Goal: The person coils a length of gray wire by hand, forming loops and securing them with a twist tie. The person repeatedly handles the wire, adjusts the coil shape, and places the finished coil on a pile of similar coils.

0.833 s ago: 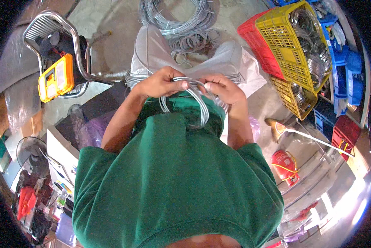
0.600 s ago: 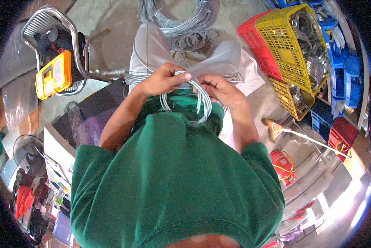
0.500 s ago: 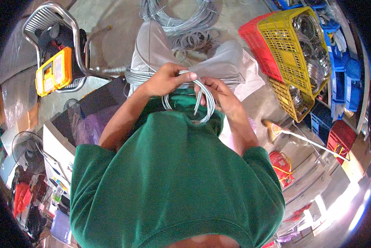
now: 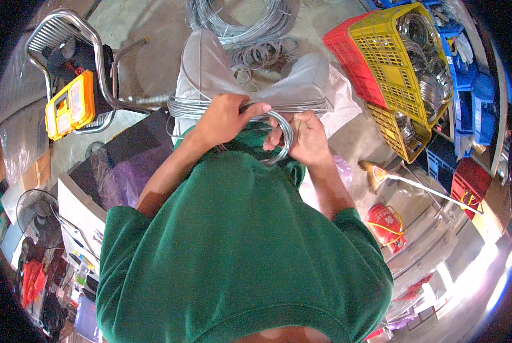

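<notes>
Silver-grey looped metal wire bundle (image 4: 289, 132) lies toward twelve o'clock, before the dark green shirt (image 4: 239, 228); its visible arc bows toward three, long axis roughly twelve-to-six. The bare left hand (image 4: 224, 120), nearly closed, pinches its top; the half-curled bare right hand (image 4: 312, 140) reaches fingers behind the arc, grip unclear.
</notes>
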The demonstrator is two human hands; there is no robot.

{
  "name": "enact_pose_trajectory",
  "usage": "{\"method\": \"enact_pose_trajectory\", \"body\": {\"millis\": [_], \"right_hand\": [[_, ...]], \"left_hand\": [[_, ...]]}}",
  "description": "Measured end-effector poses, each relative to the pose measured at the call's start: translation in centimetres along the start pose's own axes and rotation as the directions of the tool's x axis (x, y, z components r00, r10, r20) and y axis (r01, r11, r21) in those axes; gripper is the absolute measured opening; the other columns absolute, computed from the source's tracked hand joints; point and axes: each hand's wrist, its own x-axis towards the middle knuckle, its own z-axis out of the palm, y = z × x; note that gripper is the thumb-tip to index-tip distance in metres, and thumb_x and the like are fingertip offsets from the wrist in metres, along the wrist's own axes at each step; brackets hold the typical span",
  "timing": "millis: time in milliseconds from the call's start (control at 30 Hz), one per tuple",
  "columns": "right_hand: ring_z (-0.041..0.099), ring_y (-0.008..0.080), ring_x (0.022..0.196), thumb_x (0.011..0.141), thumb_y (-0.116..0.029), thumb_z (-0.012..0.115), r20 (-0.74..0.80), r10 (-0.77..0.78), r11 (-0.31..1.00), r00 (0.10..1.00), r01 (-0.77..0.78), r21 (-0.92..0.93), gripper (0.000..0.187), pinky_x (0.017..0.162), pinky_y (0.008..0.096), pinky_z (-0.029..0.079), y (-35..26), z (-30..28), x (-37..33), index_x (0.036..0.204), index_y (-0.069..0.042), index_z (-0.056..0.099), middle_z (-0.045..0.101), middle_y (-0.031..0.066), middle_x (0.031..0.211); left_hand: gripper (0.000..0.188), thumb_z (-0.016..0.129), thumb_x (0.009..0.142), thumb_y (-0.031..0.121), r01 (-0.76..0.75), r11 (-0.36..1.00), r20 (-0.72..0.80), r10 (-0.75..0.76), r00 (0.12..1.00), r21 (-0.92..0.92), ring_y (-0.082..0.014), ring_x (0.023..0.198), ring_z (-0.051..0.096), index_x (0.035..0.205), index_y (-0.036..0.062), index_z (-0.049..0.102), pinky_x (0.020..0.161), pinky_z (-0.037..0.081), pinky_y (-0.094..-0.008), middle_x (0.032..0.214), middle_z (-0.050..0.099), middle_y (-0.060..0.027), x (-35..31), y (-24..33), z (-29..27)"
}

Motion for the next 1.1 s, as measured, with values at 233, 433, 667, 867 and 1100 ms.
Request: {"method": "enact_pose_trajectory", "body": {"millis": [233,433,667,867,1100], "right_hand": [[0.069,0.0427,0.083,0.089,-0.018,0.064,-0.069,-0.196,-0.284,0.978,-0.124,-0.951,0.029,0.076,0.0468,0.055,-2.4,2.9,-0.7,0.105,0.005,0.057,0.068,0.0288,0.086],[0.069,0.0444,0.084,0.093,-0.012,0.056,-0.248,-0.459,-0.514,0.853,-0.482,-0.709,0.047,0.072,0.0508,0.057,0.1,3.9,-1.0,0.136,0.002,0.047,0.069,0.0254,0.102],[0.072,0.0305,0.076,0.084,-0.015,0.062,0.231,-0.509,-0.78,0.83,-0.33,-0.532,0.059,0.06,0.0378,0.058,-0.6,-0.7,-0.4,0.139,0.001,0.048,0.07,0.0151,0.096],[0.07,0.02,0.066,0.08,-0.018,0.064,0.204,-0.283,-0.953,0.937,-0.251,-0.169,0.024,0.057,0.0319,0.055,-3.9,2.3,0.2,0.096,-0.001,0.064,0.068,0.0087,0.075],[0.07,0.0222,0.064,0.079,-0.017,0.062,0.43,0.075,-0.983,0.9,0.138,-0.117,0.014,0.056,0.0347,0.054,-8.3,8.3,-0.7,0.082,-0.004,0.063,0.067,0.0098,0.071]], "left_hand": [[0.054,0.067,0.092,0.045,-0.071,0.991,-0.018,0.073,0.997,0.118,-0.0478,0.072,0.063,0.077,-0.007,0.067,0.064,0.049,-0.0517,0.07,0.062,-0.0294,0.2,1.3,0.7],[0.052,0.062,0.096,0.043,0.066,0.99,-0.09,-0.054,0.994,0.127,-0.0497,0.072,0.062,0.082,-0.0071,0.067,0.064,0.048,-0.0521,0.074,0.061,-0.0321,-0.4,2.6,1.1],[0.041,0.056,0.101,0.039,0.39,0.731,0.111,-0.401,0.909,-0.559,-0.0182,0.054,0.047,0.084,0.002,0.059,0.05,0.04,-0.037,0.06,0.047,-0.0063,-0.4,2.7,3.3],[0.032,0.056,0.102,0.035,0.544,0.349,0.376,-0.444,0.813,-0.763,-0.0139,0.059,0.05,0.084,0.0082,0.055,0.051,0.045,-0.0299,0.069,0.044,0.0025,0.7,1.5,2.4],[0.032,0.049,0.102,0.031,0.679,0.324,0.665,-0.171,0.727,-0.659,-0.0249,0.061,0.064,0.095,0.0012,0.059,0.067,0.059,-0.0435,0.065,0.056,-0.0058,-0.1,4.1,-5.9]]}}
